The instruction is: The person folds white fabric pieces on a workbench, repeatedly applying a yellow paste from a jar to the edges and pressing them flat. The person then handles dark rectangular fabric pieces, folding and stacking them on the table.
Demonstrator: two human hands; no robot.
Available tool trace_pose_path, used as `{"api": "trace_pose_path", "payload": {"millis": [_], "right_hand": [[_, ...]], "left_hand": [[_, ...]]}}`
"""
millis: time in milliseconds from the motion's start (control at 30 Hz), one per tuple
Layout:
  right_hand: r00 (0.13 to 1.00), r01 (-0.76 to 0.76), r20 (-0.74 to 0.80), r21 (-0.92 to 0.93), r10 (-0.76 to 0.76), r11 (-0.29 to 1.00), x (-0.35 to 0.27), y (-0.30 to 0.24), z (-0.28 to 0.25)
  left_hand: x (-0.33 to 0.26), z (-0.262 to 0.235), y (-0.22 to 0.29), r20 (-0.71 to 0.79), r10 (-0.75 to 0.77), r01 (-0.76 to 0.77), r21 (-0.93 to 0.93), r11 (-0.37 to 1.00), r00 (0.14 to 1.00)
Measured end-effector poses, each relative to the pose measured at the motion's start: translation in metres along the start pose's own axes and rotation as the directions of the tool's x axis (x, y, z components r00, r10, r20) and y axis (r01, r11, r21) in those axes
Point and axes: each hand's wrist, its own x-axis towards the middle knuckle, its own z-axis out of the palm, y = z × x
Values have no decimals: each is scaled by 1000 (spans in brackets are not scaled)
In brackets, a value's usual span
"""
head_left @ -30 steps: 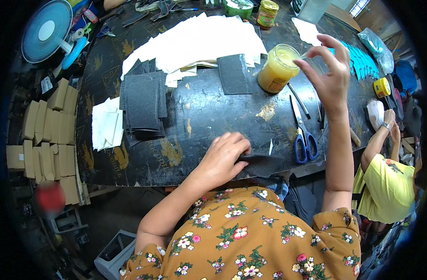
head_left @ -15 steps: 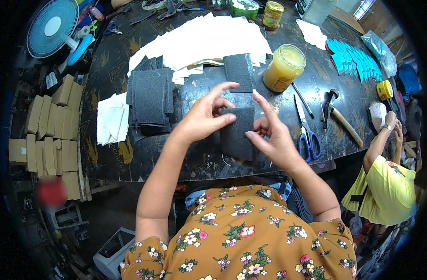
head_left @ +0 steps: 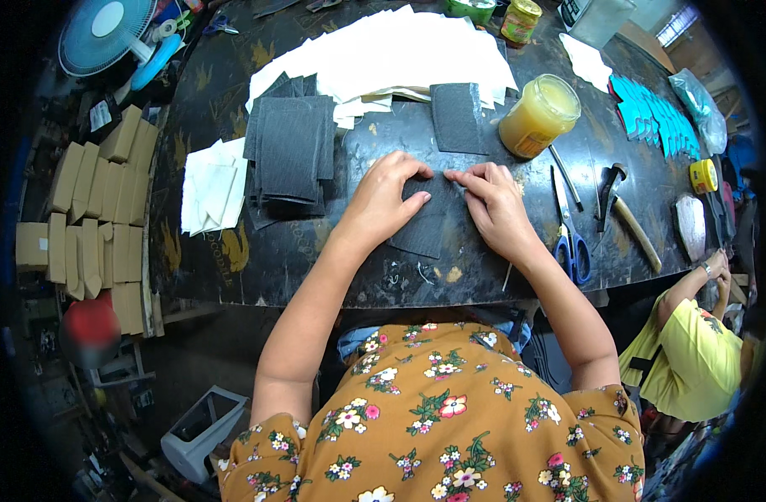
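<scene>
A dark grey, felt-like rectangular piece [head_left: 420, 230] lies on the black table between my hands. At its left side, my left hand [head_left: 384, 201] rests with fingers curved and thumb apart, the tips touching the piece. My right hand [head_left: 496, 209] is closed in a pinch at the piece's far right edge, hiding that corner. Just beyond my fingers lies a second dark grey piece [head_left: 456, 119], flat on the table. To the left stands a stack of similar dark pieces [head_left: 289, 151], its edges uneven.
White sheets [head_left: 374, 54] fan out at the back, and smaller white pieces [head_left: 211, 188] lie left. To the right are a jar of yellowish paste [head_left: 537, 117], scissors [head_left: 572, 243], a hammer [head_left: 635, 230] and turquoise pieces [head_left: 650, 117]. A person in yellow [head_left: 692, 360] stands at the right.
The dark piece, held up between my hands before, now lies flatter on the table. My right fingers have closed at its far edge. The view has shifted slightly.
</scene>
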Motion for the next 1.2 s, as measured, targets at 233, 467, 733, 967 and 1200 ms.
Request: {"api": "trace_pose_path", "payload": {"millis": [233,467,733,967,1200], "right_hand": [[957,287,51,-73,-284,955,-28,-19,-3],[921,359,159,4,-355,933,-62,-39,-16],[990,-77,-99,247,105,966,-46,-9,-25],[994,-57,-85,153,70,987,-50,-2,-18],[996,-87,25,209,83,974,-35,-6,-54]], "left_hand": [[-2,5,-6,-25,-5,3,-57,998,1000],[-1,3,-3,-85,17,-25,-93,995,996],[88,6,-15,-407,-106,-67,-387,920,907],[98,22,-7,-467,106,18,252,968,878],[0,-103,7,-599,-75,284,263,922,797]]}}
